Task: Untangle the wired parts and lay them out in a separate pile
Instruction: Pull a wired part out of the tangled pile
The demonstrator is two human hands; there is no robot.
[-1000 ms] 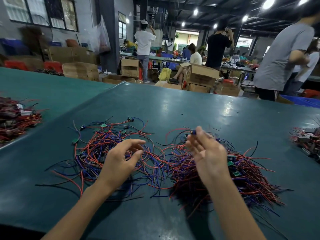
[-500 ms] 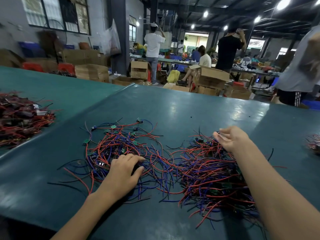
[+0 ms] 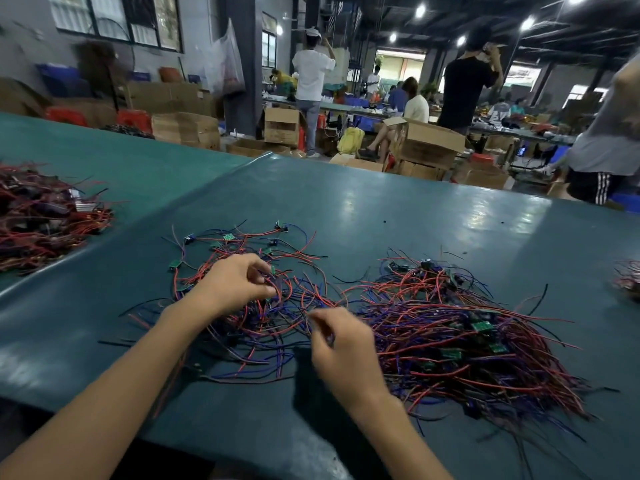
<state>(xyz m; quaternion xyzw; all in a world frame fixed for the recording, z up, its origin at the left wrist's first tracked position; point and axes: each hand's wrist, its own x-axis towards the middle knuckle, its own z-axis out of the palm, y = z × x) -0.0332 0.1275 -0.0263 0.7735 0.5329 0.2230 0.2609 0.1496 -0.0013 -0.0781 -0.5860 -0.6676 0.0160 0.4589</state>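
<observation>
Two heaps of red, blue and black wired parts with small green boards lie on the dark green table (image 3: 381, 209). The looser left pile (image 3: 242, 258) spreads at centre left. The dense tangled pile (image 3: 467, 341) sits at the right. My left hand (image 3: 235, 285) hovers over the left pile, fingers curled, pinching wires near a small green board. My right hand (image 3: 343, 344) is between the two piles, blurred, its fingertips pinching thin wires at its upper left.
Another heap of red wired parts (image 3: 38, 216) lies on the neighbouring table at far left. A small heap (image 3: 628, 278) shows at the right edge. Cardboard boxes (image 3: 426, 143) and several people stand beyond the table's far edge.
My right hand has come back from the far side of the tangled pile to the gap between the piles. My left hand has lifted off the left pile and moved farther in, now pinching wires.
</observation>
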